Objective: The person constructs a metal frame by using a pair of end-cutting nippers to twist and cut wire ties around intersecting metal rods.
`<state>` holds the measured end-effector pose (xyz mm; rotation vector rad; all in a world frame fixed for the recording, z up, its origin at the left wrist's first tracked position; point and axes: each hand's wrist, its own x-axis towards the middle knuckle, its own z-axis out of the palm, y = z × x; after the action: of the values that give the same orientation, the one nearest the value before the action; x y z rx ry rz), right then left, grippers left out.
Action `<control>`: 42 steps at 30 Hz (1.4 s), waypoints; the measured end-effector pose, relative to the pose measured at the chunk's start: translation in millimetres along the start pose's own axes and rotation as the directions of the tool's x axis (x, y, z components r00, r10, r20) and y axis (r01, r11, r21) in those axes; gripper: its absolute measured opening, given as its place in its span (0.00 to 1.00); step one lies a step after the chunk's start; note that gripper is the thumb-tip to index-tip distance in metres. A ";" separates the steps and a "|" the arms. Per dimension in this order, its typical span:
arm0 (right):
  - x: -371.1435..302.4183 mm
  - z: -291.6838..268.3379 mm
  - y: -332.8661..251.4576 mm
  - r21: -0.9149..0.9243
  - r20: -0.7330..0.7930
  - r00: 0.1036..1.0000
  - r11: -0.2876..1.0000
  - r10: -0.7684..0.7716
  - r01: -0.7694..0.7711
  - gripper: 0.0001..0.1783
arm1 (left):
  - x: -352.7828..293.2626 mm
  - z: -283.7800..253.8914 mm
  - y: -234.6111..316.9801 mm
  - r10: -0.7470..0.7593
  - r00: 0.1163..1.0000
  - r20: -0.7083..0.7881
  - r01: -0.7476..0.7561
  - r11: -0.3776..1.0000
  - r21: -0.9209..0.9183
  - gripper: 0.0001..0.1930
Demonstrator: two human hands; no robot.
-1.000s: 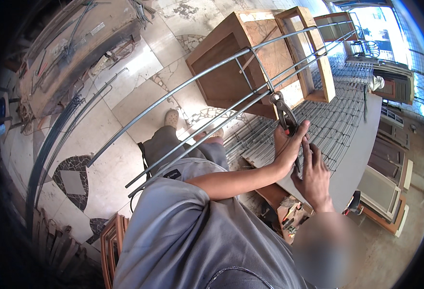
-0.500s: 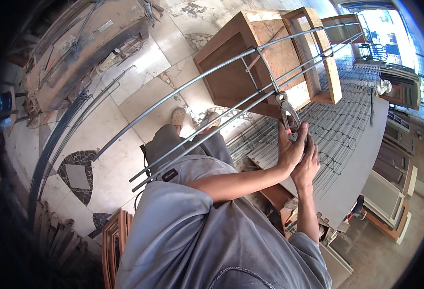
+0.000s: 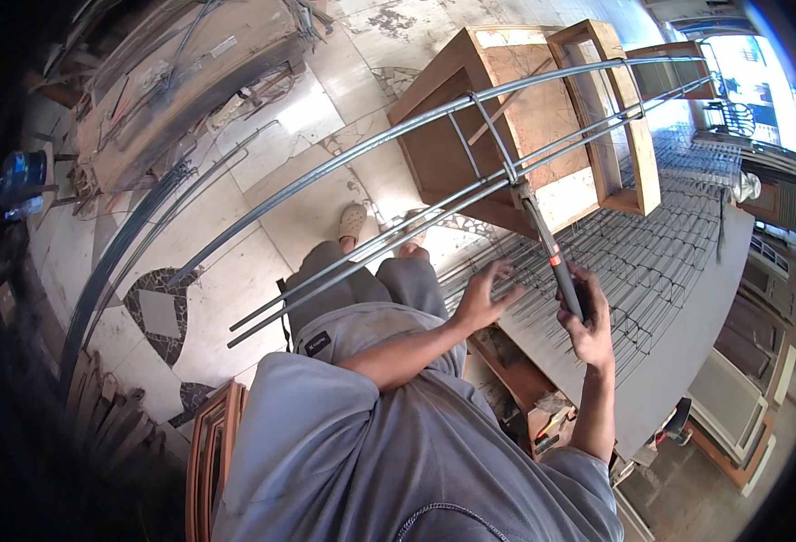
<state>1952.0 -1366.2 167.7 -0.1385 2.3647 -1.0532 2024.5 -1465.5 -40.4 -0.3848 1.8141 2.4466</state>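
Observation:
My right hand (image 3: 588, 318) is wrapped round the dark handles of the pincers (image 3: 552, 255), which carry an orange-red band. Their jaws meet a corner of the rebar frame (image 3: 506, 165), where a bent square tie crosses the long steel bars. My left hand (image 3: 486, 296) holds nothing, its fingers apart, a little left of the pincers and below the bars. From the lower left, the long bars of the frame run up to the right, over a wooden cabinet (image 3: 439, 135).
A grey board (image 3: 687, 343) bearing stacked wire cages (image 3: 633, 262) lies at my right. Bundled loose rods (image 3: 118, 244) curve over the tiled floor at left, near a worn wooden bench (image 3: 190, 81). Wooden frames (image 3: 217, 443) stand at lower left.
My left hand has come off the pincers and moved left, its fingers spreading. The pincers' handles have come together in my right hand, which has moved slightly nearer my body.

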 end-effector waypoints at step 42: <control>15.7 -71.9 190.1 0.870 0.265 0.911 0.486 -0.315 -0.084 0.36 | 125.6 107.7 60.0 0.051 0.956 -0.290 0.023 0.968 0.249 0.19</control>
<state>1924.7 -1192.6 64.3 -0.1143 1.2199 -1.9655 1873.9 -1392.6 14.3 -0.7510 2.2146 2.2235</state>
